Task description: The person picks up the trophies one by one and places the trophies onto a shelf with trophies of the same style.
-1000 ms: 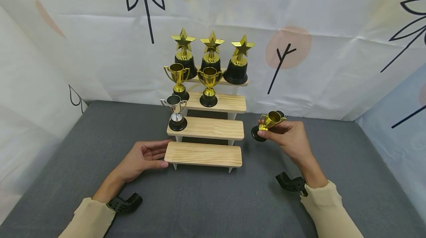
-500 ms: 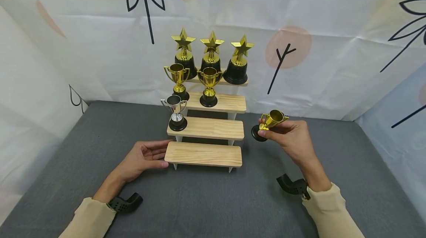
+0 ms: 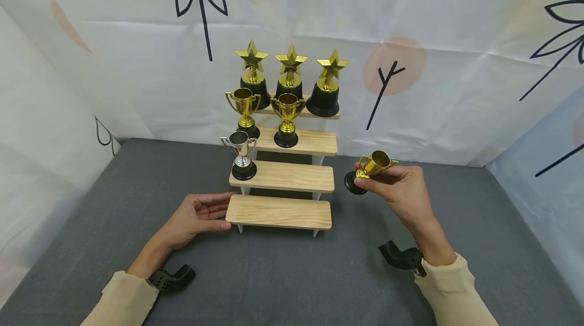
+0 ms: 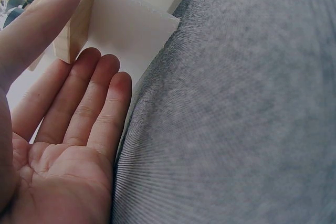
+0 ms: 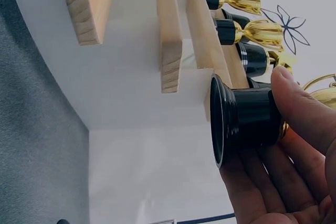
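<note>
My right hand (image 3: 403, 189) pinches a small gold trophy cup (image 3: 376, 162) by its stem and black base (image 5: 244, 119). The cup tilts to the right, off the right side of a tiered wooden display stand (image 3: 279, 212). At the stand's lower left, my left hand (image 3: 191, 219) lies with fingers (image 4: 79, 103) extended, thumb apart, against the end of the bottom step and its white support (image 4: 126, 30). Two gold trophy cups (image 3: 288, 108) stand on the second step from the top. A silver trophy cup (image 3: 241, 148) stands at the left end of the step below.
Three gold star trophies (image 3: 332, 65) with black bases line the top step. A dark grey cloth (image 3: 283, 280) covers the table. Behind hangs a white printed curtain (image 3: 146, 72). Black wrist mounts (image 3: 172, 279) sit on both wrists.
My right hand has turned the gold trophy cup very slightly, its mouth coming a little more into sight, with the wrist edging right. The left hand and the stand stay put.
</note>
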The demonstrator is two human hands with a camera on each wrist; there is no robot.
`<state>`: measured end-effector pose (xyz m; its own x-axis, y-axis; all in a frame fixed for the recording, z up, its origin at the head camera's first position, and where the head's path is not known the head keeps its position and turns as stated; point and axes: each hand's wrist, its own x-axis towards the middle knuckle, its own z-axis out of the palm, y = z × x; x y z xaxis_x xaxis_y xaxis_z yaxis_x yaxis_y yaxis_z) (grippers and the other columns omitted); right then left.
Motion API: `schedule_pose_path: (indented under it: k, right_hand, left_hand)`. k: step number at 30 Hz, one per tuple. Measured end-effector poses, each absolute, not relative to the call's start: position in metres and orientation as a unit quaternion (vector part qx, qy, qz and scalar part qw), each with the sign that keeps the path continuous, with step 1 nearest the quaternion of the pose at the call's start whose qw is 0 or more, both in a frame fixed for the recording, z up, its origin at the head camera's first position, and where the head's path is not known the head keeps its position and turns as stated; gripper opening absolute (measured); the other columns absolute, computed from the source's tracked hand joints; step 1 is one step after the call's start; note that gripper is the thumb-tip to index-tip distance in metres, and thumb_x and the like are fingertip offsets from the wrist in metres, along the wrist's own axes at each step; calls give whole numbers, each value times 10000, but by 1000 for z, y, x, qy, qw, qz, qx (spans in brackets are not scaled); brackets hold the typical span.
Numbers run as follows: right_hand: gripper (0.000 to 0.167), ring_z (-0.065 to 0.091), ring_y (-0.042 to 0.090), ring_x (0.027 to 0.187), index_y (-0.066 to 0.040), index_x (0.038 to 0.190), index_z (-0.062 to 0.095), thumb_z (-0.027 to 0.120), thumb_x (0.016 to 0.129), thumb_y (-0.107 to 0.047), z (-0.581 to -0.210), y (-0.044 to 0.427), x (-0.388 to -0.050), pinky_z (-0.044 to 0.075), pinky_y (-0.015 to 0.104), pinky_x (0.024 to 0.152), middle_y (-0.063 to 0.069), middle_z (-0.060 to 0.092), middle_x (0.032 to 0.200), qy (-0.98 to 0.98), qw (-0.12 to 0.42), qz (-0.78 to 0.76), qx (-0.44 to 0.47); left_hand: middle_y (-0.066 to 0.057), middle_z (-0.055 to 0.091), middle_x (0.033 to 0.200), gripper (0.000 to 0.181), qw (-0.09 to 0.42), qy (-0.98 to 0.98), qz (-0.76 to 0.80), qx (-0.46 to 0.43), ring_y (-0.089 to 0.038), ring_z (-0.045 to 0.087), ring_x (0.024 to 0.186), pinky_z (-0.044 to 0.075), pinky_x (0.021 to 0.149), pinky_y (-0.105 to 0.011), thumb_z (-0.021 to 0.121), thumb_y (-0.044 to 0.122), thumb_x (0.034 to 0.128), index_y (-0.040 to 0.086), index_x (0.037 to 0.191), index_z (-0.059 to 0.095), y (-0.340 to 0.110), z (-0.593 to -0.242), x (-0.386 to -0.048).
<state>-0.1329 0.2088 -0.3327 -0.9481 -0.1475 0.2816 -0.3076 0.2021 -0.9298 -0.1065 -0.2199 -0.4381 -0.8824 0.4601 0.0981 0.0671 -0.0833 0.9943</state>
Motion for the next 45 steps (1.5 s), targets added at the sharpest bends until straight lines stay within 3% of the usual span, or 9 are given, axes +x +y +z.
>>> schedule_pose_path:
  k: [6, 10, 38, 45]
  right_hand:
    - [319, 695, 185, 1061, 148, 1100, 717, 824, 811, 62, -329, 209, -131, 606, 246, 860, 175, 750, 1073, -757, 77, 629, 158]
    - [318, 697, 180, 1058, 156, 1097, 714, 822, 814, 62, -326, 210, -130, 603, 236, 857, 146, 759, 1056, -755, 85, 631, 158]
    - [273, 696, 167, 1071, 63, 1107, 756, 817, 850, -6, -303, 191, -140, 601, 232, 856, 71, 766, 1061, -789, 93, 585, 167]
    - [285, 709, 170, 1046, 83, 1114, 745, 815, 854, -10, -298, 185, -145, 610, 248, 847, 81, 766, 1059, -779, 81, 598, 168]
  left_hand:
    - [-301, 505, 1437, 723, 140, 663, 709, 197, -183, 618, 1232, 539, 1007, -347, 768, -106, 829, -206, 1437, 389, -219, -438, -106]
    - [-320, 490, 1440, 721, 140, 665, 708, 195, -188, 618, 1233, 538, 1008, -348, 769, -107, 827, -199, 1438, 396, -219, -438, -107]
    - [-318, 493, 1439, 716, 139, 662, 709, 199, -193, 614, 1238, 537, 1011, -350, 764, -108, 831, -201, 1438, 395, -219, -438, -107]
    - [-328, 485, 1440, 726, 142, 660, 711, 197, -194, 615, 1237, 539, 1008, -353, 772, -99, 828, -204, 1437, 391, -220, -438, -107]
